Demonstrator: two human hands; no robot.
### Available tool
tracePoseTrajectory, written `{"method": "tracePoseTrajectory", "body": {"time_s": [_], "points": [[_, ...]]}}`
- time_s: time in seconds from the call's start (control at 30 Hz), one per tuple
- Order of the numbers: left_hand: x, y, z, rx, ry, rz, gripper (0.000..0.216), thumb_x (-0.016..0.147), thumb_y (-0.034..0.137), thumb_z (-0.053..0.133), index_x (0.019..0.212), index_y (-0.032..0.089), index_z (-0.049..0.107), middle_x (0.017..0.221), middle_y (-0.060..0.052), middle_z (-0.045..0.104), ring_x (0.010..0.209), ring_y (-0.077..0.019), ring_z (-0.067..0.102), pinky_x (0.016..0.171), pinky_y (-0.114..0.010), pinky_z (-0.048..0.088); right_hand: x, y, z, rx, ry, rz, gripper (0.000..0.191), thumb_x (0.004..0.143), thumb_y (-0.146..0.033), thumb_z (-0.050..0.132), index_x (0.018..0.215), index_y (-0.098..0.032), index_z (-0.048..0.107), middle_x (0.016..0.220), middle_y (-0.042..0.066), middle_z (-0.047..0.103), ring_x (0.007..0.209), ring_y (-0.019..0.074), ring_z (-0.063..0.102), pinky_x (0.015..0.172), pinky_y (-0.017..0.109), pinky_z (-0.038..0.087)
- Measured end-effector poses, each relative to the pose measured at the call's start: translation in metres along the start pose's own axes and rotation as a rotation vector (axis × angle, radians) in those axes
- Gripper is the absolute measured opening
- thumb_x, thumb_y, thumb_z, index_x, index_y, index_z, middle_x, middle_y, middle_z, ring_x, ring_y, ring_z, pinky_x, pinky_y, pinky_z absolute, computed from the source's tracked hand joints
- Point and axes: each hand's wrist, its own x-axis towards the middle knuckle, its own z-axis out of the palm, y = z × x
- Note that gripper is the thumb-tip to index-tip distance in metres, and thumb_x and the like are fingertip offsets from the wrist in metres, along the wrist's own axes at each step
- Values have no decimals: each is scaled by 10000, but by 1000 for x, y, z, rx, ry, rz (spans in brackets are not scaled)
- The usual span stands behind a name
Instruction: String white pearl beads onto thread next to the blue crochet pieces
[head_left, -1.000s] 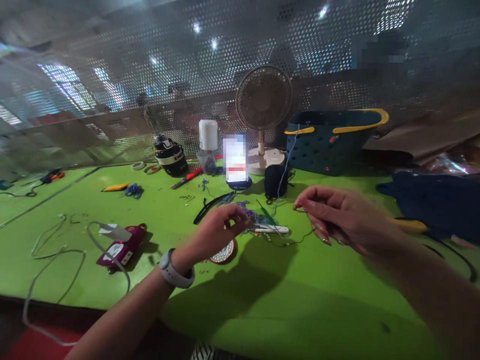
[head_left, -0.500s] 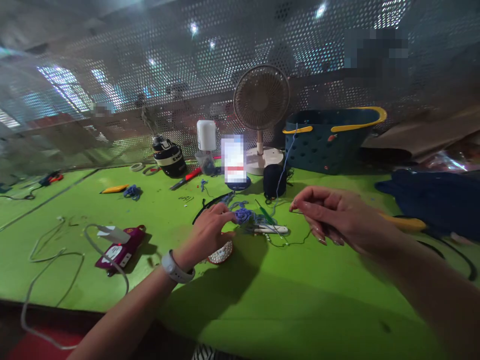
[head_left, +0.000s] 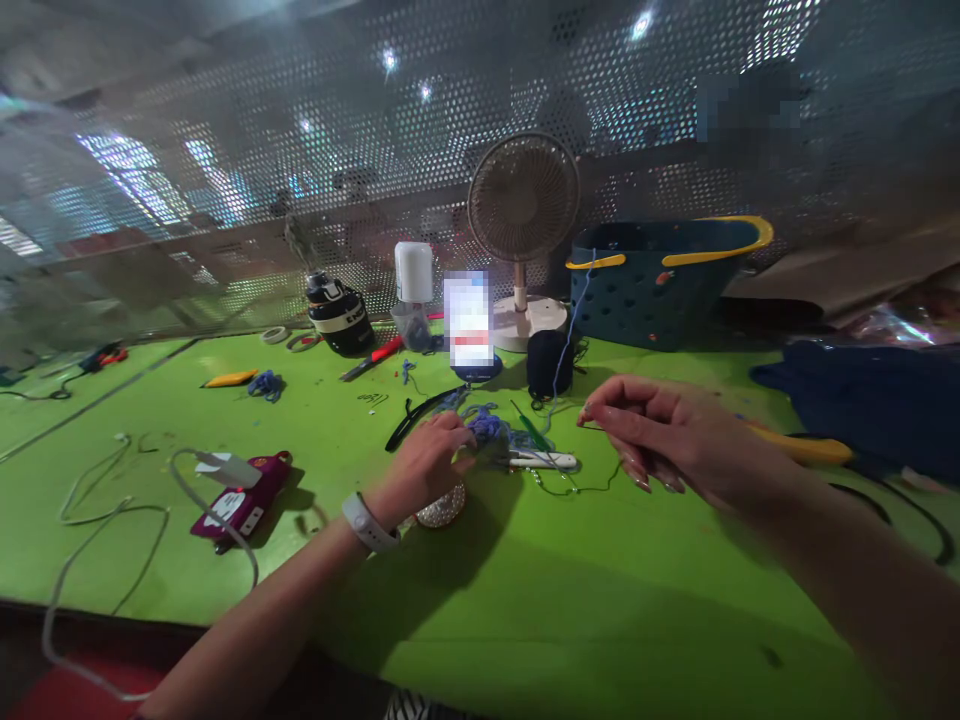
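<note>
My left hand (head_left: 426,462), with a white band on the wrist, rests low on the green table (head_left: 525,600), its fingers closed on a small blue-purple yarn piece (head_left: 486,428). My right hand (head_left: 660,430) hovers to the right, thumb and forefinger pinched on a thin needle with dark thread (head_left: 592,488) trailing down to the table. A white-handled hook (head_left: 544,460) lies between the hands. A round beaded disc (head_left: 442,506) sits just under my left hand.
A dark yarn ball (head_left: 549,364), a small fan (head_left: 523,200), a blue basket with yellow rim (head_left: 660,280) and a black bottle (head_left: 339,312) stand behind. A magenta case (head_left: 240,500) with grey cable (head_left: 112,520) lies left. Dark blue cloth (head_left: 877,400) lies right.
My left hand has dropped from above the table onto the yarn piece and turned palm down. The right hand has barely shifted left, still pinching.
</note>
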Motion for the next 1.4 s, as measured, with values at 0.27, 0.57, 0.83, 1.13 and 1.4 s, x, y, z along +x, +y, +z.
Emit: {"method": "tracePoseTrajectory", "body": {"time_s": [0.27, 0.57, 0.83, 1.13, 1.4], "points": [[-1, 4, 0, -34, 11, -47, 50, 816, 144, 605, 864, 143, 619, 872, -54, 601, 789, -184, 564, 704, -309, 466, 0, 1, -2, -4, -8, -4, 308, 781, -457, 703, 825, -169, 601, 457, -66, 513, 345, 31, 431, 298, 119, 268], [7, 8, -1, -82, -27, -57, 54, 822, 161, 615, 874, 152, 624, 849, -45, 617, 768, -174, 563, 707, -310, 463, -1, 1, -1, -9, -10, 0, 325, 776, -465, 705, 828, -160, 605, 453, -67, 513, 342, 21, 430, 300, 96, 286], [7, 1, 2, -158, 1, -23, 34, 826, 132, 595, 826, 149, 624, 838, -36, 617, 735, -166, 561, 675, -308, 457, -1, 2, -2, -2, -17, -21, 300, 795, -447, 696, 826, -162, 603, 453, -70, 511, 341, 19, 427, 297, 94, 283], [15, -1, 4, -191, -74, 141, 66, 838, 168, 614, 886, 167, 658, 916, -47, 612, 835, -178, 573, 743, -318, 474, -1, 2, -2, -7, -21, 5, 291, 799, -437, 693, 838, -164, 602, 464, -72, 515, 349, 22, 441, 304, 94, 302], [11, -4, -10, -324, -77, 117, 52, 857, 202, 606, 835, 169, 639, 911, -43, 639, 845, -162, 583, 788, -316, 475, -3, -4, -3, 18, 12, -12, 302, 776, -440, 715, 823, -160, 613, 457, -67, 519, 346, 23, 430, 301, 101, 288]]}}
